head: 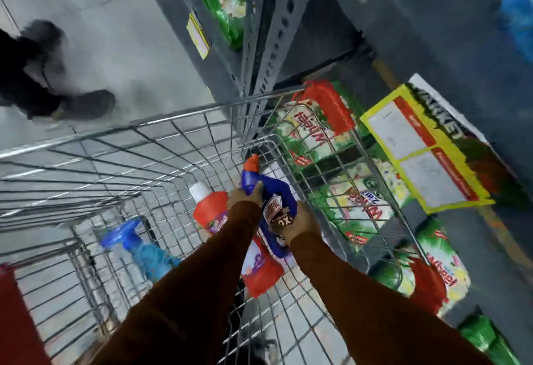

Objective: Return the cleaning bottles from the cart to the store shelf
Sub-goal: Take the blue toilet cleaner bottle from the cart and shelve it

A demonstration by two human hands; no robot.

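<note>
Fingers [256, 188] of the left hand [243, 198] wrap the blue bottle [277, 200] at its neck, the right hand [300, 224] closed lower down — held inside the cart [184, 122] near its right wall, its red cap could snag the wire rim.

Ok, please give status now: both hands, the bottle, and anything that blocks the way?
Left hand and right hand both in grip on the blue bottle, over the cart. Red bottle in cart. Cart's wire side between bottle and shelf.
</note>
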